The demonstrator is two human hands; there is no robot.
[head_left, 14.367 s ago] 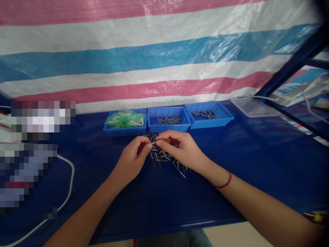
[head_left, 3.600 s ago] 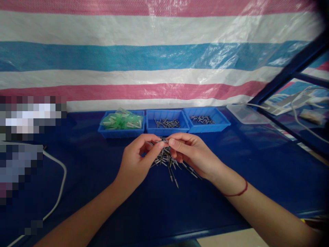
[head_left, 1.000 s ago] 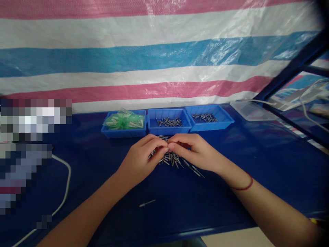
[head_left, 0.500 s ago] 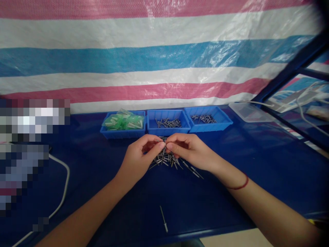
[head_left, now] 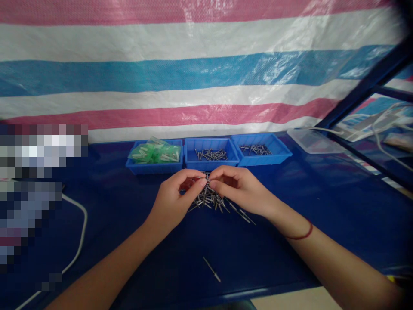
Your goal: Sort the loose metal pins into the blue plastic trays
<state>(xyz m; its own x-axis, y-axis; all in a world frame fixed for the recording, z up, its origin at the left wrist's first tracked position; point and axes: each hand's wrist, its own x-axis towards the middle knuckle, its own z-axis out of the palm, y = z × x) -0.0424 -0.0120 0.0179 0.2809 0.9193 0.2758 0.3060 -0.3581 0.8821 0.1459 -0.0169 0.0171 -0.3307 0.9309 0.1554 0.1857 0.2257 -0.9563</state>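
Note:
My left hand point(head_left: 176, 191) and my right hand point(head_left: 240, 187) meet nearly tip to tip, thumbs and forefingers pinched together. Between the fingertips shows a bit of a blind rivet point(head_left: 207, 178); the fingers cover most of it, and both hands appear to grip it. Right below and behind them lies a heap of silver blind rivets point(head_left: 211, 199), partly hidden by the hands. A few stray ones stick out on its right side. One single blind rivet point(head_left: 212, 270) rests apart, close to the front edge of the blue table.
Three blue bins stand in a row behind the heap: a left bin point(head_left: 155, 168) with green-and-clear packets, a middle bin point(head_left: 211, 164) and a right bin point(head_left: 266, 160) with metal pieces. A clear plastic lid point(head_left: 314, 142) lies farther right. A white cable point(head_left: 84, 224) runs at left.
The single rivet near the front edge has turned and shifted slightly to the right and away from me. My fingertips have parted a little, with both hands otherwise almost still.

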